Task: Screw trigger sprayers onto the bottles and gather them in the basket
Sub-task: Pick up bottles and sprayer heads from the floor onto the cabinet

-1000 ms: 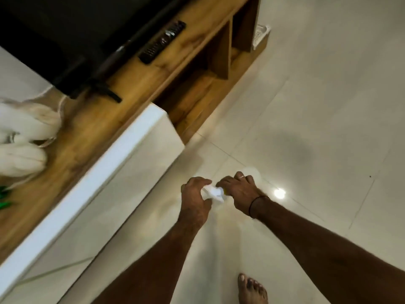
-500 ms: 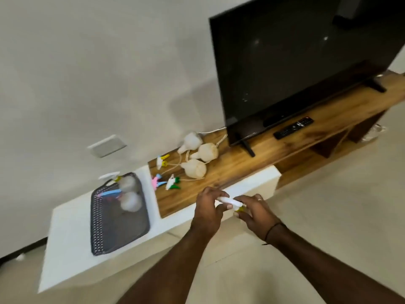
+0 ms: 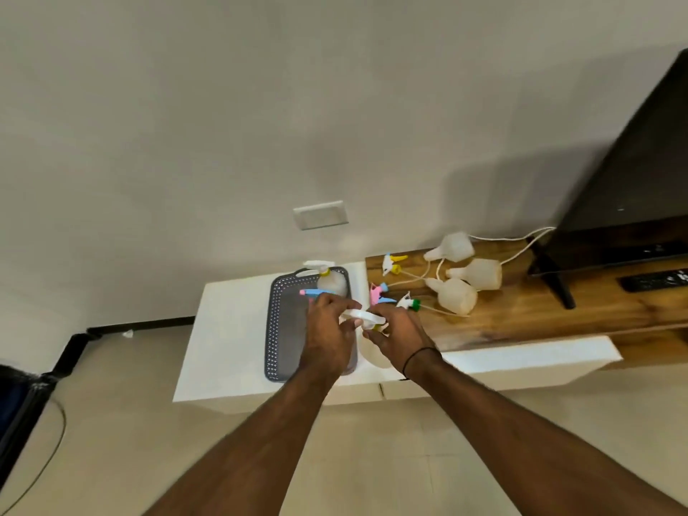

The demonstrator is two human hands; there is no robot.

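A white sprayer (image 3: 362, 316) with a yellow collar sits between both hands, above the gap between the basket (image 3: 277, 329) and the wooden bench (image 3: 521, 322). The left hand (image 3: 327, 333) has its fingers (image 3: 348, 306) closed over the sprayer's head; the right hand (image 3: 400, 335) pinches it near the collar, with a pale bottle (image 3: 372, 353) just below, mostly hidden. In the grey basket lie two finished bottles, one with a yellow collar (image 3: 331, 283). On the bench lie three loose sprayers (image 3: 392, 263) beside three bare bottles (image 3: 456, 295), tubes trailing. A television (image 3: 633, 180) stands at the right.
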